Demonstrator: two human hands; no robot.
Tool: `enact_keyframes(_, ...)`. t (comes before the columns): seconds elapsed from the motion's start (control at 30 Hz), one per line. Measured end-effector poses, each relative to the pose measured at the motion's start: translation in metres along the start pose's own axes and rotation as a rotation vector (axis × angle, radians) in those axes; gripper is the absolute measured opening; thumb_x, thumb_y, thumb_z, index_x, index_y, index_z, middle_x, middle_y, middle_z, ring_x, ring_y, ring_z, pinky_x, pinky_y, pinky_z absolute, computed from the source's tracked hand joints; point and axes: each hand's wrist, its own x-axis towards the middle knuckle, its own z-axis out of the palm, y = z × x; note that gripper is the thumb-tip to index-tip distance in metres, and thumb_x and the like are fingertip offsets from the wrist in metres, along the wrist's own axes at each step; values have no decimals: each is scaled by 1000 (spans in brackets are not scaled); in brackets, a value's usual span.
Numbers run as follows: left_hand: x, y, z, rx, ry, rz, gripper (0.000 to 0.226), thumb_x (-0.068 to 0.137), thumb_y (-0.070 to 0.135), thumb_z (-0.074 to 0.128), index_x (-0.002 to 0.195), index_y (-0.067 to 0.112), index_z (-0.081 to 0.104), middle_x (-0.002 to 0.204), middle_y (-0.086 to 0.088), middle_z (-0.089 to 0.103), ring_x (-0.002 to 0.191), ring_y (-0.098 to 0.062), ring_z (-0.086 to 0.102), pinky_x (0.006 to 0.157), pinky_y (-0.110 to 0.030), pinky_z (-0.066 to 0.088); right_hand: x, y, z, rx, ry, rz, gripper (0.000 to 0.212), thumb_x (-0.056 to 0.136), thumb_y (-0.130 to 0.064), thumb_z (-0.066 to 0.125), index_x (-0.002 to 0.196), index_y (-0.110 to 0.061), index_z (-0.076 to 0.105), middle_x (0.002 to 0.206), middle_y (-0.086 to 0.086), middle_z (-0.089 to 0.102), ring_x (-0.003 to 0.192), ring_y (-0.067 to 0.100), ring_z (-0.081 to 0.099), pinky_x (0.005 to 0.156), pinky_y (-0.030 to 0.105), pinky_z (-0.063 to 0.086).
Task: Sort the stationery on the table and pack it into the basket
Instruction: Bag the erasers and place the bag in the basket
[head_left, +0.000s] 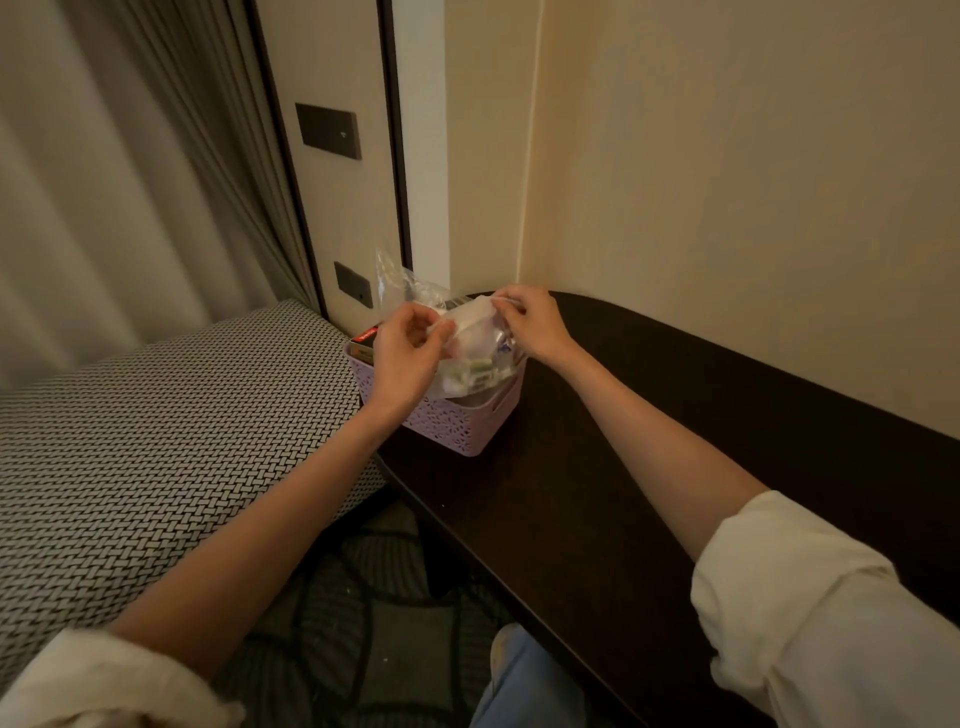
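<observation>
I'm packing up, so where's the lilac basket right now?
In the head view, the lilac basket sits at the dark table's left end, beside the patterned cushion.

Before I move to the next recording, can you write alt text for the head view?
Two bare hands, left hand and right hand, pinch the top of a clear plastic bag of small stationery over a lilac perforated plastic basket on a dark wooden table. A red-edged box stands in the basket's left side.
</observation>
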Motion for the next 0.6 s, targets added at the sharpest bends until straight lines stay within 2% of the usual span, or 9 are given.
enact_keyframes(0.07, 1, -6, -3, 56, -35, -34, 11, 88, 8, 68, 88, 0, 59, 81, -18, 65, 73, -28, 67, 64, -32, 57, -1, 3, 3, -8, -2, -6, 21, 96, -11, 53, 95, -2, 72, 87, 11, 71, 81, 17, 64, 74, 28, 48)
enact_keyframes(0.2, 0, -12, -9, 284, -161, -91, 11, 83, 17, 73, 84, 10, 65, 80, -6, 68, 74, -22, 65, 66, -31, 53, -8, 12, 3, -133, -42, -110, 19, 95, -11, 56, 94, -1, 73, 93, 11, 69, 85, 18, 61, 73, 25, 49)
enact_keyframes(0.27, -3, -8, -9, 406, -217, -118, 11, 82, 19, 73, 83, 15, 63, 76, 3, 64, 72, -16, 61, 59, -17, 47, -12, 17, 3, -223, -9, -143, 18, 94, -16, 59, 99, -6, 74, 96, 8, 59, 88, 14, 52, 74, 26, 42)
enact_keyframes(0.3, -5, -5, -8, 455, -232, -118, 11, 82, 20, 72, 83, 16, 62, 76, 5, 62, 72, -15, 59, 57, -15, 42, -13, 18, 3, -248, 9, -127, 19, 94, -19, 59, 104, -11, 73, 98, 5, 55, 88, 12, 49, 73, 26, 40)
enact_keyframes(0.37, -7, 2, -3, 540, -251, -98, 15, 80, 23, 70, 85, 14, 60, 80, 0, 62, 77, -20, 59, 60, -23, 41, -16, 20, 2, -279, 15, -98, 20, 95, -22, 58, 106, -16, 73, 96, 4, 51, 84, 14, 49, 72, 28, 41)
enact_keyframes(0.4, -8, 5, 0, 595, -259, -87, 20, 80, 27, 69, 88, 12, 58, 84, -3, 61, 79, -22, 58, 60, -28, 40, -17, 21, 1, -293, 14, -89, 20, 95, -22, 57, 104, -16, 74, 95, 4, 51, 84, 16, 51, 72, 30, 42)
enact_keyframes(0.47, -11, 9, 6, 702, -288, -71, 35, 80, 40, 67, 96, 10, 56, 93, -5, 58, 81, -21, 54, 60, -27, 36, -20, 22, 0, -286, 31, -75, 20, 95, -20, 56, 98, -11, 74, 95, 6, 55, 85, 17, 54, 76, 31, 44)
enact_keyframes(0.53, -13, 7, 12, 778, -317, -46, 58, 76, 51, 69, 112, 8, 53, 106, -7, 56, 92, -23, 55, 68, -27, 40, -24, 22, 0, -250, 50, -61, 17, 95, -15, 56, 98, -7, 71, 96, 6, 58, 86, 13, 55, 80, 29, 45)
enact_keyframes(0.6, -16, 2, 15, 834, -309, -13, 70, 72, 53, 74, 120, 7, 49, 116, -10, 54, 100, -26, 55, 72, -29, 42, -28, 22, 0, -204, 40, -65, 12, 94, -11, 56, 97, -7, 66, 95, 2, 58, 87, 12, 55, 82, 29, 47)
